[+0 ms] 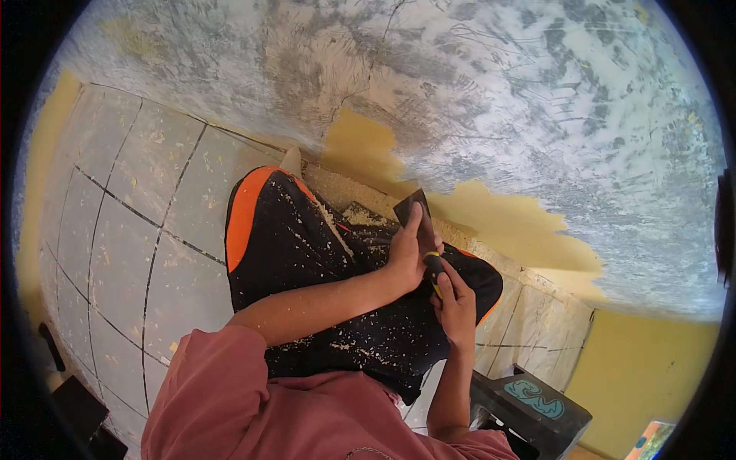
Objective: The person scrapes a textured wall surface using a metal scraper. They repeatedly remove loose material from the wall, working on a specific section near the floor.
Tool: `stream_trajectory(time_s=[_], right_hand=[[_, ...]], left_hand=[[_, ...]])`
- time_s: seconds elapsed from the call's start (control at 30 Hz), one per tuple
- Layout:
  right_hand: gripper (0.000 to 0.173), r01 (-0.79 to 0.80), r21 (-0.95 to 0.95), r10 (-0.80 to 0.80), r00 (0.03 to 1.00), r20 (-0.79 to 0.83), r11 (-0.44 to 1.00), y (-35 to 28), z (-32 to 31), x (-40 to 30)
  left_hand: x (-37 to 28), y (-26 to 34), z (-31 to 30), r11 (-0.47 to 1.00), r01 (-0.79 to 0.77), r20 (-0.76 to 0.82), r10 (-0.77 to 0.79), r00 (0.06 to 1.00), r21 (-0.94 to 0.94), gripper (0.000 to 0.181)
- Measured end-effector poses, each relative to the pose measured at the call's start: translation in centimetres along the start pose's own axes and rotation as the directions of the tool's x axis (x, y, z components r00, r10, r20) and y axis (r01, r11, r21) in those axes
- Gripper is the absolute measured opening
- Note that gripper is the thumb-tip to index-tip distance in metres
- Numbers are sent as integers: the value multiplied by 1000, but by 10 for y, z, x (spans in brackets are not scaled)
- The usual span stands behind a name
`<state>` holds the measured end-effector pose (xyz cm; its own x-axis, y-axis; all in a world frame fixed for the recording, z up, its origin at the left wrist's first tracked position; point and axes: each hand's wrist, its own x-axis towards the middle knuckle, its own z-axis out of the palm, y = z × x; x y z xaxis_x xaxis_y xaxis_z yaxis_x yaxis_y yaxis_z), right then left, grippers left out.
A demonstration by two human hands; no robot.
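My right hand (455, 302) grips the black and yellow handle of a putty knife (426, 230), whose broad metal blade points towards the wall. My left hand (407, 247) is closed around the blade, with its thumb lying flat on the face near the wide end. Both hands are above my lap, over black shorts (310, 264) sprinkled with pale paint flakes. In front stands a wall (460, 103) scraped to mottled grey and white, with jagged patches of yellow paint (506, 215) left along its lower part.
Grey floor tiles (190, 276) with scattered flakes spread to the left. Scrapings (328, 187) lie along the wall's foot. A black plastic stool (540, 402) is close by my right side, near a yellow wall (638, 368). Dark objects (80, 405) lie at the lower left.
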<state>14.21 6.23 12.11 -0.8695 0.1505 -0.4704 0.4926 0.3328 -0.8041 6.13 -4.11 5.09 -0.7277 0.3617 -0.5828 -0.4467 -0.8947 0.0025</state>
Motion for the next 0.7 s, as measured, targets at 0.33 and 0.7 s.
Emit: stream_trajectory(time_s=[0.33,0.7], right_hand=[[42,220,-100,-230,969,-94,970,8,11,9],[37,113,-93,-119,991,-66,989,-9,4,6]], left_hand=[[0,2,13,991,-76,-33,80,996,108,49],[-2,-3,19,997,-51,-78,55,995,49,47]])
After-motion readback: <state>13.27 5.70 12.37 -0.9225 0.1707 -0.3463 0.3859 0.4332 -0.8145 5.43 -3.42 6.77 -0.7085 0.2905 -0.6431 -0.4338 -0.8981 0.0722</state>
